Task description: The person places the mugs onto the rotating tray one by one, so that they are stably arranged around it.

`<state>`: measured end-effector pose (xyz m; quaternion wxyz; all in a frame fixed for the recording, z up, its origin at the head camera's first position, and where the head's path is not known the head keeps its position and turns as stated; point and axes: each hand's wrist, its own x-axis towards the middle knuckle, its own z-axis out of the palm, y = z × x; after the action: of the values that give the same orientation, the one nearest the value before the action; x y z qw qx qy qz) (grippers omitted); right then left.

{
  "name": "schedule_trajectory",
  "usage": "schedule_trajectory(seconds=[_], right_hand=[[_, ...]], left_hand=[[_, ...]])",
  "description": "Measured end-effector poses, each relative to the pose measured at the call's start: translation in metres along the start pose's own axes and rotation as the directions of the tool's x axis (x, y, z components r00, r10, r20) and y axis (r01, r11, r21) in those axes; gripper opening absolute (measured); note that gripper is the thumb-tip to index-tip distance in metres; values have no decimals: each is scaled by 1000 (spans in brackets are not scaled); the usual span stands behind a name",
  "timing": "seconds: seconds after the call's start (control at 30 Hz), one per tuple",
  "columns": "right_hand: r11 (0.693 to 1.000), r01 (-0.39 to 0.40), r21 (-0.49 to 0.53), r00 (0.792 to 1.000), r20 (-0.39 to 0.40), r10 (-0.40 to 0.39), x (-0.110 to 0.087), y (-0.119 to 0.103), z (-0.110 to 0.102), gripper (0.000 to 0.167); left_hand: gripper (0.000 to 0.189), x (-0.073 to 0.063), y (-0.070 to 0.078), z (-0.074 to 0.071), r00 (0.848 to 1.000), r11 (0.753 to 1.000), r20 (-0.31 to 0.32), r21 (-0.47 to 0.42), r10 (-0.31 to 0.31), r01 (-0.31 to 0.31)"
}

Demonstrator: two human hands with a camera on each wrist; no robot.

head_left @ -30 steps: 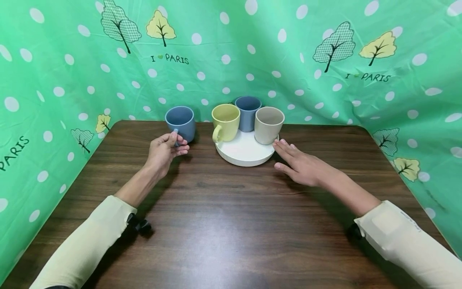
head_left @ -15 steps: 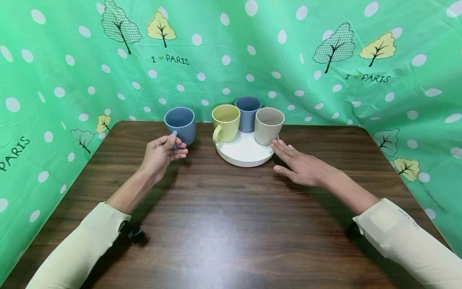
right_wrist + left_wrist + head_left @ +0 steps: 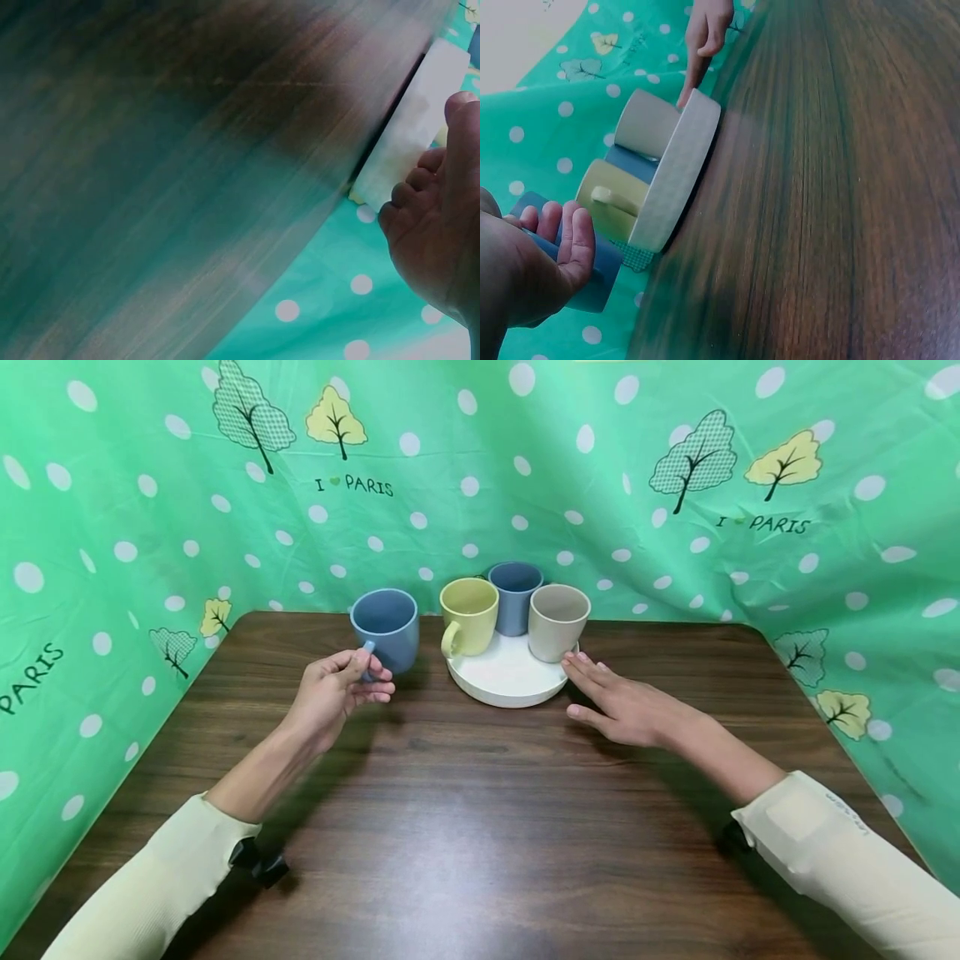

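My left hand (image 3: 330,697) pinches the handle of a blue mug (image 3: 393,635) between thumb and fingers, left of a round white tray (image 3: 510,685). That mug is raised above the table, its shadow below it; the left wrist view shows its side (image 3: 604,281) beyond my fingers. On the tray stand a yellow mug (image 3: 474,625) with its handle toward me, a second blue mug (image 3: 513,602) at the back, and a beige-grey cup (image 3: 555,631) at the right. My right hand (image 3: 630,706) has its fingers straight, their tips at the tray's right edge beside the grey cup.
The dark wooden table (image 3: 465,827) stretches in front of both hands. A green dotted cloth (image 3: 480,468) hangs behind its back edge and along both sides. A small black device (image 3: 258,862) sits at the left sleeve's cuff.
My left hand has lifted the blue mug and brought it toward me and slightly to the right. The right hand and the tray have hardly moved.
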<state>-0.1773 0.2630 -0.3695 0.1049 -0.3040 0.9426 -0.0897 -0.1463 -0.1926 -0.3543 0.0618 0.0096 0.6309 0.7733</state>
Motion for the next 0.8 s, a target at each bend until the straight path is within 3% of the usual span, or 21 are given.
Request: schedule_trajectory(seconds=[0.8], right_hand=[[1000,-20,16,1000,25,19,2,1,-2,79]], left_hand=[[30,-19,8,24,996,1000,85,15,-2,1]])
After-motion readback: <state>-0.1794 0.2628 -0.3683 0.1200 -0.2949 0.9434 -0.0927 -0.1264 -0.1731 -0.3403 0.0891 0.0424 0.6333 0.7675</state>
